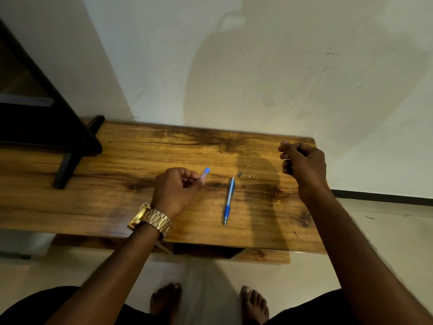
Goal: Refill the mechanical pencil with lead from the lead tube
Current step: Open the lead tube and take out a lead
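Note:
A blue mechanical pencil (pixel 229 201) lies on the wooden table (pixel 117 184), tip toward me. Just beyond its far end lie two tiny parts, a dark cap (pixel 239 174) and a small white eraser (pixel 249 177). My left hand (pixel 174 191), with a gold watch on the wrist, pinches the clear lead tube (pixel 204 174) with its blue end pointing up and right, left of the pencil. My right hand (pixel 303 165) hovers above the table's far right corner with fingers curled and thumb against forefinger. Whether a lead is pinched there is too small to see.
A dark stand (pixel 70 146) with angled legs sits on the table's left end. A white wall runs behind the table. The table's right edge is under my right forearm. My bare feet rest on the pale floor below the near edge.

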Tool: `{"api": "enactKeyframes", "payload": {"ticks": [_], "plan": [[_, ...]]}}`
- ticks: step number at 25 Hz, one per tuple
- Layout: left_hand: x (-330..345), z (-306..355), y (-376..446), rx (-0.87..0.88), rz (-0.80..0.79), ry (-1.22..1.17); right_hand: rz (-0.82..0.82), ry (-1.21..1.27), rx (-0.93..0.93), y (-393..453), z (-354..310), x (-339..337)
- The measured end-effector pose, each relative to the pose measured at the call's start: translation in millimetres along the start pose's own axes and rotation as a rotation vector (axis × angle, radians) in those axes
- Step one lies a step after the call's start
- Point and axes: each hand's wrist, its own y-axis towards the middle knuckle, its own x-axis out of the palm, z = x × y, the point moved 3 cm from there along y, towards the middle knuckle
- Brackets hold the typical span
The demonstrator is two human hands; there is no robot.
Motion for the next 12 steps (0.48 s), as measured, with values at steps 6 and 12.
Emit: {"api": "enactKeyframes", "payload": {"ticks": [6, 12], "plan": [[3.4, 24.5, -9.0, 0.115, -0.042, -0.405, -0.25, -0.02, -0.109, -24.7, -5.2, 33.7], [8.4, 28.6, -17.4, 0.196, -0.094, -0.321, -0.501, -0.112, -0.209, -48.5, -8.0, 67.4]]}}
